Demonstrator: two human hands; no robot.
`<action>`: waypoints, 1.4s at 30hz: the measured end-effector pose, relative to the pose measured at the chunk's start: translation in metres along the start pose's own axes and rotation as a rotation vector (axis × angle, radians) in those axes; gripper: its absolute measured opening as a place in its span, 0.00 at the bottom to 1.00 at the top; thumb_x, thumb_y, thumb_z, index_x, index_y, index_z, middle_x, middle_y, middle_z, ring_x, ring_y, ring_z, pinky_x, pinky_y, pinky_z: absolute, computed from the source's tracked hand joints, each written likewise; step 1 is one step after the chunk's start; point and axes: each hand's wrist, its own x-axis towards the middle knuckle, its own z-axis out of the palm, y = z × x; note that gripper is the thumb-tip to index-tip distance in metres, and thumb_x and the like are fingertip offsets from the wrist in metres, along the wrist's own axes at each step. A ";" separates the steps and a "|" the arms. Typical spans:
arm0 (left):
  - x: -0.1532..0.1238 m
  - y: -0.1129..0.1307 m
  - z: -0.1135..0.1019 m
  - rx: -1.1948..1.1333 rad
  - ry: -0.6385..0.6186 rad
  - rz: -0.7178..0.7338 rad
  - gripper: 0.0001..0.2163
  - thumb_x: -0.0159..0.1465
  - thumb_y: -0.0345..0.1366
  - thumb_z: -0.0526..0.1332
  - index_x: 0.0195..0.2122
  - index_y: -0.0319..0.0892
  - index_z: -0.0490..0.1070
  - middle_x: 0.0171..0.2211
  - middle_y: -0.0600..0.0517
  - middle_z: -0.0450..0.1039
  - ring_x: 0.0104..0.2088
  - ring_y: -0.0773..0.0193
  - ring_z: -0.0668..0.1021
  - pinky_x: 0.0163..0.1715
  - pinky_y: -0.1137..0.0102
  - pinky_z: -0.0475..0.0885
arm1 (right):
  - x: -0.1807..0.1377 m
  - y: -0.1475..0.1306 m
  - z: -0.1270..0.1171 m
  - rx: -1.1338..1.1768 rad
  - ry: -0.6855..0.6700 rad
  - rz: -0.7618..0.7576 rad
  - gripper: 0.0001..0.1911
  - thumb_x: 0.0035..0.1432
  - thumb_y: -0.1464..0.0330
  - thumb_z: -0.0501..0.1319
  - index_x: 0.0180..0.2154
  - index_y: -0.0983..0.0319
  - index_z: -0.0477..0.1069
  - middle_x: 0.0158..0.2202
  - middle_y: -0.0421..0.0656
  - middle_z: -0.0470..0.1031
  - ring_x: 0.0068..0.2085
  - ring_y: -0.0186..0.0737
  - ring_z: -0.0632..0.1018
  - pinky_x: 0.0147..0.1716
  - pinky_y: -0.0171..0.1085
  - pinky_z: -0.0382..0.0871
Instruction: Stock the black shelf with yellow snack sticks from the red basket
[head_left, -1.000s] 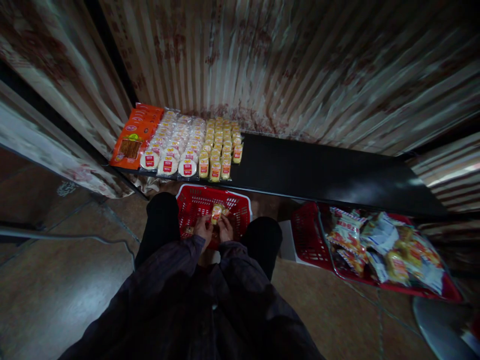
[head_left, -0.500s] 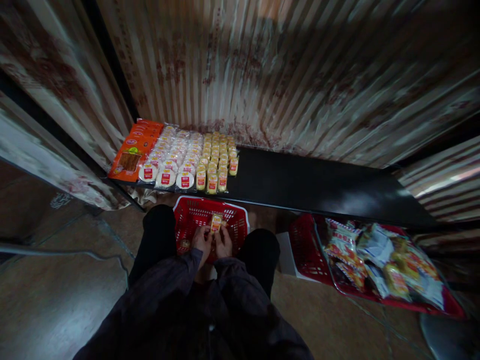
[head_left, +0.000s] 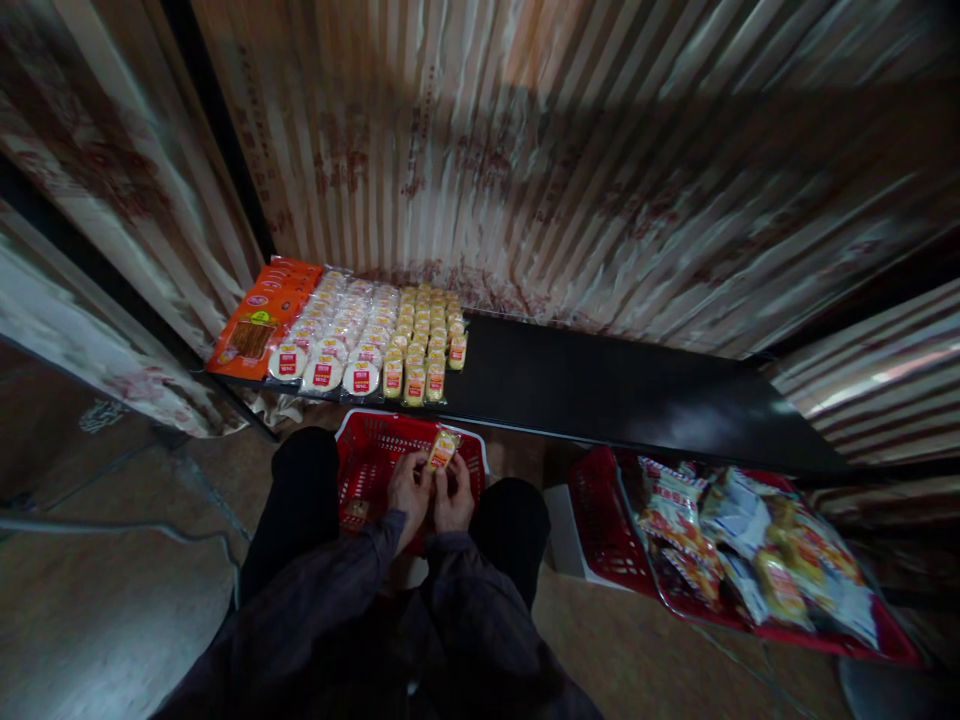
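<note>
My left hand [head_left: 407, 491] and my right hand [head_left: 453, 500] are together over a red basket [head_left: 367, 452] between my knees. Both pinch a small yellow snack packet [head_left: 441, 450] with a red label, raised near the basket's far rim. One more small packet [head_left: 358, 508] lies on the basket floor at the left. Just beyond the basket a black shelf [head_left: 622, 385] carries rows of the same yellow packets [head_left: 424, 340], round white packets [head_left: 339, 335] and orange packets [head_left: 259, 318] at its left end.
A second red basket [head_left: 592, 510] at the right holds several mixed snack bags [head_left: 750, 550]. A corrugated metal wall [head_left: 570, 160] rises behind the shelf. A cable [head_left: 150, 525] runs across the brown floor at the left.
Both hands have lifted the yellow packet a little toward the basket's far rim. The view has tipped up, so the shelf and baskets sit lower in the picture.
</note>
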 end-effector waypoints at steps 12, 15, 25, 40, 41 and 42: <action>0.019 0.034 0.019 -0.054 0.018 0.080 0.06 0.60 0.26 0.57 0.36 0.42 0.71 0.36 0.50 0.72 0.38 0.64 0.75 0.40 0.69 0.72 | 0.028 -0.029 -0.008 0.019 0.122 -0.100 0.27 0.57 0.54 0.56 0.51 0.65 0.69 0.51 0.53 0.74 0.52 0.47 0.75 0.53 0.45 0.67; 0.024 0.039 0.021 -0.053 0.008 0.112 0.08 0.61 0.26 0.55 0.37 0.41 0.71 0.36 0.50 0.72 0.39 0.64 0.75 0.42 0.68 0.72 | 0.037 -0.030 -0.009 0.005 0.130 -0.127 0.26 0.57 0.54 0.56 0.49 0.66 0.70 0.50 0.54 0.74 0.51 0.48 0.75 0.53 0.46 0.66; 0.042 0.059 0.024 -0.006 -0.044 0.117 0.15 0.63 0.26 0.49 0.44 0.40 0.73 0.42 0.46 0.73 0.44 0.62 0.76 0.48 0.65 0.72 | 0.065 -0.050 -0.010 -0.015 0.111 -0.119 0.26 0.57 0.55 0.55 0.51 0.65 0.69 0.50 0.53 0.75 0.50 0.46 0.76 0.52 0.44 0.67; 0.078 0.083 0.042 0.030 -0.037 0.081 0.16 0.61 0.25 0.51 0.47 0.41 0.71 0.46 0.45 0.75 0.49 0.60 0.75 0.54 0.62 0.70 | 0.121 -0.068 -0.013 -0.106 -0.005 -0.158 0.23 0.58 0.58 0.55 0.51 0.63 0.69 0.47 0.49 0.77 0.46 0.44 0.78 0.48 0.42 0.69; 0.080 0.084 0.042 0.038 -0.045 0.083 0.16 0.61 0.25 0.51 0.47 0.40 0.71 0.47 0.45 0.75 0.49 0.59 0.75 0.54 0.61 0.69 | 0.124 -0.069 -0.013 -0.105 -0.017 -0.166 0.23 0.57 0.58 0.55 0.51 0.62 0.69 0.47 0.49 0.78 0.45 0.43 0.78 0.48 0.42 0.69; 0.082 0.085 0.043 0.045 -0.053 0.087 0.16 0.61 0.25 0.51 0.47 0.40 0.71 0.47 0.45 0.75 0.49 0.59 0.75 0.54 0.61 0.69 | 0.128 -0.070 -0.013 -0.108 -0.024 -0.172 0.23 0.57 0.58 0.56 0.51 0.62 0.68 0.46 0.48 0.78 0.45 0.43 0.78 0.47 0.41 0.69</action>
